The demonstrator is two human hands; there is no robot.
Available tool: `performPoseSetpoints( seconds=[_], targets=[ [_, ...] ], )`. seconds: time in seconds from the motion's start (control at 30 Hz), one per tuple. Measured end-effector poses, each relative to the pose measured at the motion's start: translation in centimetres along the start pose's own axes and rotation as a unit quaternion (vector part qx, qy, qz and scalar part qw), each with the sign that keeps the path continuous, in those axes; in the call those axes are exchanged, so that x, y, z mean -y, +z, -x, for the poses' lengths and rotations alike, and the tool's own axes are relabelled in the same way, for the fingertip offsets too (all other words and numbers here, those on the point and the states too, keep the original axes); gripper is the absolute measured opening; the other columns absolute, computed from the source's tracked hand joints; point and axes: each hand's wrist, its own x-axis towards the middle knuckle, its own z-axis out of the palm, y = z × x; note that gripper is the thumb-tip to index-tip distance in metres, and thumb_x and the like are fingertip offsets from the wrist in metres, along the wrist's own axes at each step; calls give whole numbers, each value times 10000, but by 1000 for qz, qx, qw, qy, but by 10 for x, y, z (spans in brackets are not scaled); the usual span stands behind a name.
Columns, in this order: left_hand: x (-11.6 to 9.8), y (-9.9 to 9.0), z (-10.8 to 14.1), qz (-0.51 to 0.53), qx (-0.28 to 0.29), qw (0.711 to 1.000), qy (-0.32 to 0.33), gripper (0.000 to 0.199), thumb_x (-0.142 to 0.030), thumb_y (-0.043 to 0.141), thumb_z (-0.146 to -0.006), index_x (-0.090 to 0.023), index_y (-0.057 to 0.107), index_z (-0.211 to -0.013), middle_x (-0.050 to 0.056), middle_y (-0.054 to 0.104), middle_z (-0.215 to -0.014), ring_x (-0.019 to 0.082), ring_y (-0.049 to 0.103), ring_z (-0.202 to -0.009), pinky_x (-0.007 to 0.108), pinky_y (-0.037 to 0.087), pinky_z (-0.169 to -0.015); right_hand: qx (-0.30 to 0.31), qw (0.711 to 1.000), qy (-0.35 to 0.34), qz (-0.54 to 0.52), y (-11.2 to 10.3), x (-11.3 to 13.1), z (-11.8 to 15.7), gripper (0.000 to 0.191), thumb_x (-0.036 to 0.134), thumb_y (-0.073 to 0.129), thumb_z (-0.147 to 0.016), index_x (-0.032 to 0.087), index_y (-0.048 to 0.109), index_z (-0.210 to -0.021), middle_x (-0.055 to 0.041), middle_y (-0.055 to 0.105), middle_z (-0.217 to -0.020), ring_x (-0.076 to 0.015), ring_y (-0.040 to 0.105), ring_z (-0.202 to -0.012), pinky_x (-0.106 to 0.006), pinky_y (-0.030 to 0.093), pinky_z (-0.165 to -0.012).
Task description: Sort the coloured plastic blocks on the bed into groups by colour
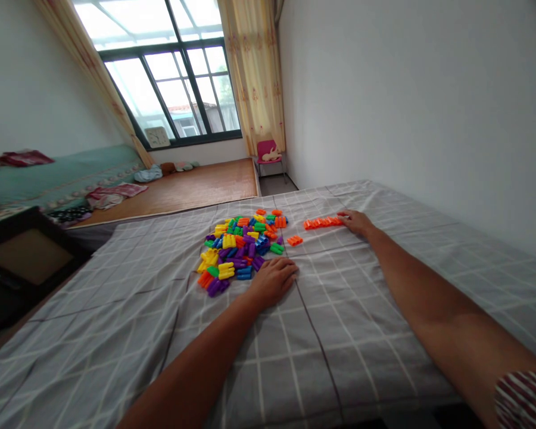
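Observation:
A heap of plastic toy blocks in yellow, purple, blue, green and orange lies on the grey checked bed sheet. At the heap's near right edge, my left hand rests palm down with its fingers stretched out on the cloth. My right hand is at the right end of a row of orange blocks, its fingers closed on that end. Between the row and the heap sits a loose orange block. Whatever lies under my right fingers is hidden.
The checked sheet spreads under both arms, with a white wall along its right side. Beyond it stand a mat-covered bed with cloths, a pink chair and a window with curtains. A dark cabinet is at left.

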Motion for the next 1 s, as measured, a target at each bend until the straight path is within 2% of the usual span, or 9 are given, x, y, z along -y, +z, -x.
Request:
performPoseSetpoints(
  seconds=[0.17,0.27,0.37,0.5,0.77,0.83,0.9,0.97,1.0],
  targets=[
    [1,0,0,8,3,1000,1,322,-329,409,-957,-258,599,-1207,46,592,-1272,210,498,-1208,388,391,-1034,-31,999,30,25,-1,-4,-6,407,339,380,-942,172,644,-1203,-93,677,-1182,-212,627,-1022,-304,459,-909],
    [0,0,0,13,3,1000,1,328,-333,407,-958,-257,597,-1214,49,590,-1273,215,497,-1212,395,395,-1033,-70,990,86,90,-4,-21,-2,445,337,307,-957,204,597,-1268,-110,621,-1279,-269,540,-1179,-433,426,-976],
    [0,1,0,18,1,1000,-3,330,-341,420,-951,-264,596,-1220,56,580,-1285,219,493,-1223,403,398,-1033,-28,981,134,137,-4,-41,8,504,464,340,-932,248,529,-1346,-97,496,-1427,-326,428,-1290,-563,357,-1018],
    [-2,3,-1,23,-6,1000,-19,345,-368,437,-942,-266,582,-1237,63,562,-1307,230,470,-1250,423,384,-1049,17,976,157,149,-1,-56,16,586,560,279,-919,288,453,-1409,-54,366,-1525,-326,337,-1362,-603,277,-1064],
    [-11,7,9,10,25,1000,-7,524,-530,422,-919,-252,446,-1363,80,443,-1442,263,366,-1345,456,334,-1087,15,976,145,162,0,-71,11,578,545,324,-900,290,466,-1399,-87,396,-1503,-355,349,-1353,-641,306,-1021],
    [-11,8,11,9,23,1000,-6,531,-543,399,-925,-254,435,-1369,76,437,-1448,262,360,-1349,456,335,-1084,33,972,159,168,-6,-66,5,552,513,403,-876,265,517,-1356,-125,446,-1461,-384,391,-1317,-661,337,-980],
    [-11,9,12,9,18,1000,-7,523,-543,377,-933,-251,441,-1362,74,442,-1442,263,363,-1346,455,336,-1081,23,970,163,178,-12,-46,-5,508,435,487,-844,228,567,-1302,-158,505,-1399,-399,437,-1273,-653,376,-946],
    [-11,9,12,12,15,1000,-8,504,-532,363,-941,-255,449,-1353,71,445,-1438,260,369,-1342,450,337,-1078,-28,977,104,182,-13,-9,-17,470,330,512,-833,186,585,-1274,-167,541,-1357,-369,467,-1253,-593,396,-970],
    [-11,9,12,13,14,1000,-8,493,-525,362,-944,-261,453,-1350,68,447,-1436,258,372,-1340,447,338,-1077,-55,982,36,175,-10,15,-22,457,279,493,-842,165,581,-1276,-162,550,-1348,-330,477,-1253,-541,385,-1011]
  ],
)
